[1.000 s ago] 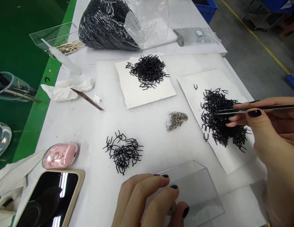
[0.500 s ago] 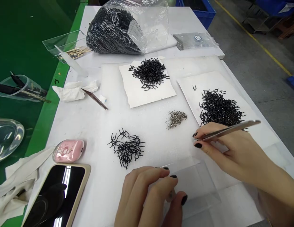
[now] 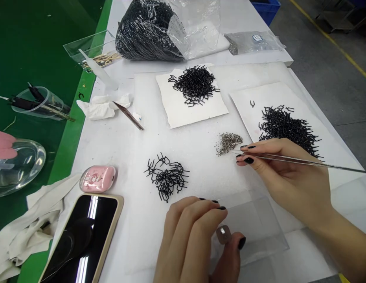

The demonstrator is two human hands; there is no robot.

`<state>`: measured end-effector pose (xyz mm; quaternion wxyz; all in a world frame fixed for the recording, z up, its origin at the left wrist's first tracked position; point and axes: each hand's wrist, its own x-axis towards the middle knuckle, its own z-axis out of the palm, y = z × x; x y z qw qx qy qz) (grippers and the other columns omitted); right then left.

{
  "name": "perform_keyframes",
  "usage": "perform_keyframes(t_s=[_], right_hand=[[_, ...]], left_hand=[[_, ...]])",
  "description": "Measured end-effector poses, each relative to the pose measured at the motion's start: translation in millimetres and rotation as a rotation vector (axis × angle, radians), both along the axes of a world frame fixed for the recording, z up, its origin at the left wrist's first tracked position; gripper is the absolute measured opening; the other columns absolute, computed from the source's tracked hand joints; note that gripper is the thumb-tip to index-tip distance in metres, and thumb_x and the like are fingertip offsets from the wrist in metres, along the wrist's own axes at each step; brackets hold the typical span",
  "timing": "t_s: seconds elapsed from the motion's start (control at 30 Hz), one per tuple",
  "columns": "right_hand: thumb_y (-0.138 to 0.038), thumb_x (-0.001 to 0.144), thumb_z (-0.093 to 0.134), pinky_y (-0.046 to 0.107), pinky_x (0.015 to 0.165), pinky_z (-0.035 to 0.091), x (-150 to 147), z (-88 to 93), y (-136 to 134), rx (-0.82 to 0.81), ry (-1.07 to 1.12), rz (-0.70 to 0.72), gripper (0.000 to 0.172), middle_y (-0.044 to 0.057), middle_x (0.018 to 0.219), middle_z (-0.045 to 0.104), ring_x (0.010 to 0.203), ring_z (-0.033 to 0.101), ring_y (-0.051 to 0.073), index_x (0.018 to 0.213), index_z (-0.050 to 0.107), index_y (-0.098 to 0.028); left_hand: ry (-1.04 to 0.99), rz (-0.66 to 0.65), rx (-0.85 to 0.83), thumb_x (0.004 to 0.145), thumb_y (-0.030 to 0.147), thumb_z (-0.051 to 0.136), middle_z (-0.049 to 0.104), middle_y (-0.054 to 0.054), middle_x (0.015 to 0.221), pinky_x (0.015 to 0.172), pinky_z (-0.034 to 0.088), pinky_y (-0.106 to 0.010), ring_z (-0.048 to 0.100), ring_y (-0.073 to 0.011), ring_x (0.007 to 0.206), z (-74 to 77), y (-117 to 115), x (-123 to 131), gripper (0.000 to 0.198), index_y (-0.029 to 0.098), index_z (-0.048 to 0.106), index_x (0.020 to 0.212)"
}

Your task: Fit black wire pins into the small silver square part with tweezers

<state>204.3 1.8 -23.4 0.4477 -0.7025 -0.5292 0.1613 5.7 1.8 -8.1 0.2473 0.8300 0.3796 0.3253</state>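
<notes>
Metal tweezers (image 3: 284, 158) are pinched in my right hand (image 3: 291, 177). Their tips point left, close to the lower right edge of a heap of tiny metallic bits (image 3: 229, 142). My left hand (image 3: 191, 236) curls its fingers and thumb around a small translucent greyish rounded piece (image 3: 223, 234), partly hidden by the fingers. Beneath that hand lies a clear plastic sheet or box (image 3: 259, 224). To its upper left is a loose cluster of black Y-shaped pieces (image 3: 168, 177). Behind my right hand, more black forked pieces (image 3: 289, 127) are heaped on white paper (image 3: 244, 92).
Another black heap (image 3: 196, 84) sits on a torn paper (image 3: 197, 118). A large bag of black pieces (image 3: 150, 35) stands at the back. Along the left are a phone (image 3: 82, 236), a pink case (image 3: 97, 179), a cloth (image 3: 38, 224), a brown strip (image 3: 129, 116) and a squeeze bottle (image 3: 100, 72).
My right hand has moved closer to the metallic bits, and the tweezers now lie flatter. More of the rounded piece shows at my left thumb. The whole view has shifted slightly.
</notes>
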Motion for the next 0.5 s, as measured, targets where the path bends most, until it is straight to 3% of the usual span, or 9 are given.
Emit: perform_keyframes(t_s=[0.13, 0.23, 0.4, 0.5], right_hand=[[-0.022, 0.084, 0.065, 0.023, 0.059, 0.059, -2.3, 0.8, 2.6, -0.014, 0.021, -0.03, 0.005, -0.001, 0.092, 0.069, 0.074, 0.071, 0.012, 0.088, 0.067, -0.024], [-0.022, 0.084, 0.065, 0.022, 0.062, 0.06, -2.1, -0.6, 4.9, -0.022, 0.024, -0.03, 0.006, 0.0, 0.095, 0.07, 0.075, 0.071, 0.012, 0.088, 0.067, -0.024], [-0.021, 0.081, 0.068, 0.023, 0.07, 0.061, 0.6, -5.8, 7.7, -0.037, 0.028, -0.017, 0.007, -0.001, 0.096, 0.071, 0.075, 0.072, 0.012, 0.088, 0.067, -0.024], [-0.021, 0.083, 0.065, 0.023, 0.066, 0.061, 2.6, -5.4, 7.6, -0.045, 0.048, 0.003, 0.006, -0.002, 0.097, 0.071, 0.072, 0.072, 0.012, 0.088, 0.067, -0.024]], left_hand=[[0.024, -0.01, -0.001, 0.075, 0.003, 0.069, 0.064, -0.009, 0.097, 0.081, 0.053, -0.031, 0.056, -0.0203, 0.098, -2.0, 1.7, -3.6, 0.028, 0.013, 0.06, 0.099], [0.018, -0.007, 0.009, 0.074, 0.003, 0.07, 0.063, -0.008, 0.098, 0.083, 0.052, -0.029, 0.056, -0.0195, 0.099, -2.7, -0.7, -0.8, 0.028, 0.013, 0.06, 0.099], [-0.036, 0.108, -0.039, 0.074, -0.001, 0.065, 0.063, -0.006, 0.097, 0.083, 0.05, -0.029, 0.057, -0.0181, 0.097, -2.6, -4.1, 6.8, 0.025, 0.013, 0.061, 0.094], [-0.013, 0.061, -0.041, 0.074, 0.0, 0.066, 0.063, -0.007, 0.096, 0.081, 0.051, -0.029, 0.057, -0.0188, 0.097, -1.4, -2.0, 6.1, 0.025, 0.014, 0.06, 0.095]])
